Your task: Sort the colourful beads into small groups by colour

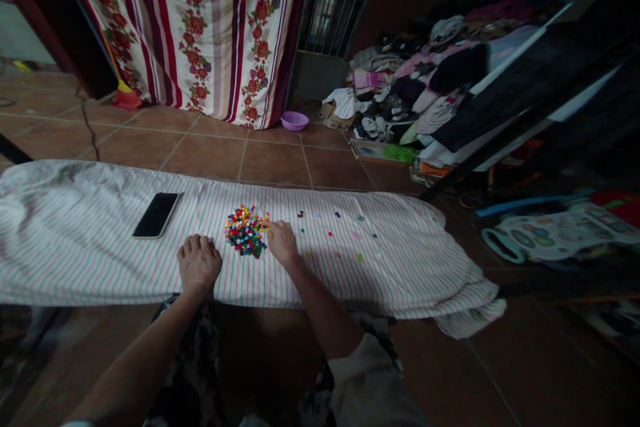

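Observation:
A heap of tiny multicoloured beads [245, 232] lies on a striped cloth [125, 267] in front of me. My right hand [283, 243] is at the heap's right edge, fingers drawn together in a pinch; whatever is between the tips is too small to make out. To the left of the heap, my left hand [199, 260] rests palm down on the cloth with its fingers lying flat. Right of my right hand, small beads sit apart in little spots by colour, among them red [330, 234], dark blue [337, 215], pink [355, 235] and green [360, 257].
A phone [157, 215] with a dark screen lies left of the heap. Beyond the cloth are a tiled floor, a purple basin [295, 121] and a floral curtain [215, 33]. Piled clothes [420, 80] fill the back right, and a pale plastic toy [560, 230] stands at the right.

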Available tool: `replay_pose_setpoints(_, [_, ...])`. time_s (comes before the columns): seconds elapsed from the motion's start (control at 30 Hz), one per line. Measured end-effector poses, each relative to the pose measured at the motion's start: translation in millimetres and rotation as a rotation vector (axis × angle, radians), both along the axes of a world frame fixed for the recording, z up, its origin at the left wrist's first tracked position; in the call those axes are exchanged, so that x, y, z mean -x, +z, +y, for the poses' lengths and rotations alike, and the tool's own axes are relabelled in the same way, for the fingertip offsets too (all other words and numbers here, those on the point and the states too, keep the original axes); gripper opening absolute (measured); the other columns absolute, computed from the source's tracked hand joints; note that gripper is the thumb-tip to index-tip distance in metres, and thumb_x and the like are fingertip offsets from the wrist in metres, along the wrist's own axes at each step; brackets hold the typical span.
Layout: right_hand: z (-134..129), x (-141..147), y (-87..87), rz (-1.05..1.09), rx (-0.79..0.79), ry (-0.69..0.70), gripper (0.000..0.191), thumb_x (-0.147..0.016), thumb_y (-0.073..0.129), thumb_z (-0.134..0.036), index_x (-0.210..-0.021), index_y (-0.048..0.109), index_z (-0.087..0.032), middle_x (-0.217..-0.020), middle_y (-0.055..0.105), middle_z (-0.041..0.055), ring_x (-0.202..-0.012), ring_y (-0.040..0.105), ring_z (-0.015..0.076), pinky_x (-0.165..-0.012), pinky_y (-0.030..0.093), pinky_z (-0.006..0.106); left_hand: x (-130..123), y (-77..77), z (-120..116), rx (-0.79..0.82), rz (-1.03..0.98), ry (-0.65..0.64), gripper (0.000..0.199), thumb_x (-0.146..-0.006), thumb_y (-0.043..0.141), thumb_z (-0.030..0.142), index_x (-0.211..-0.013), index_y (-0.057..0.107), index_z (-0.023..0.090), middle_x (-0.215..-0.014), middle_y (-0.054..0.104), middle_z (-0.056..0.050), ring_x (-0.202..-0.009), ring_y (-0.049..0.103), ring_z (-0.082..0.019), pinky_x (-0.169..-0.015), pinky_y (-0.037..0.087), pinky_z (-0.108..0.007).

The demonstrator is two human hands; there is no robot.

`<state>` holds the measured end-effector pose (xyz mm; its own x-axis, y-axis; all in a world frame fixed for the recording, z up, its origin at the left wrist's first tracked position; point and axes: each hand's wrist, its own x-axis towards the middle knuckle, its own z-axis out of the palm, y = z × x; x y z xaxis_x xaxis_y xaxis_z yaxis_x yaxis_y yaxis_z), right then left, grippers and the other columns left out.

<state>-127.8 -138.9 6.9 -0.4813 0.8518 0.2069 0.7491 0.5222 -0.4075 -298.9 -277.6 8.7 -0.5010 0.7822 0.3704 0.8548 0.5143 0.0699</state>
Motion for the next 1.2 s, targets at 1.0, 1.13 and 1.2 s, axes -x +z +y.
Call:
replay_pose_setpoints(1.0, [8,2,-2.1,0.145,-0.003,-0.111,0.011,-0.081,0.057,-0.017,-0.087,0.064,-0.023,-0.092,0.068,0.0028,-0.092,0.057,0.0189,-0.084,0.041,0.029,0,-0.8,1,-0.003,0.000,-0.001,0.025,-0.088,0.036,0.028,-0.094,0.055,0.014,-0.099,0.056,-0.014,-0.100,0.048,-0.027,-0.084,0.031,-0.039])
replay_pose_setpoints(1.13, [9,-5,-2.2,0.175,0.027,-0.155,0.008,-0.081,0.059,-0.019,-0.086,0.064,-0.023,-0.087,0.070,0.0013,-0.087,0.061,0.0178,-0.078,0.043,0.027,1,-1.8,0,-0.008,-0.024,-0.003,0.025,-0.087,0.036,0.028,-0.095,0.056,0.014,-0.099,0.056,-0.014,-0.101,0.048,-0.028,-0.084,0.031,-0.040])
replay_pose_setpoints(1.2, [7,-8,-4.0,0.219,0.065,-0.158,0.007,-0.081,0.059,-0.023,-0.087,0.064,-0.023,-0.084,0.070,0.0003,-0.082,0.063,0.0165,-0.074,0.044,0.026,1,-2.4,0,-0.015,-0.033,-0.006,0.025,-0.087,0.036,0.028,-0.095,0.056,0.014,-0.100,0.056,-0.014,-0.102,0.048,-0.028,-0.084,0.031,-0.040])
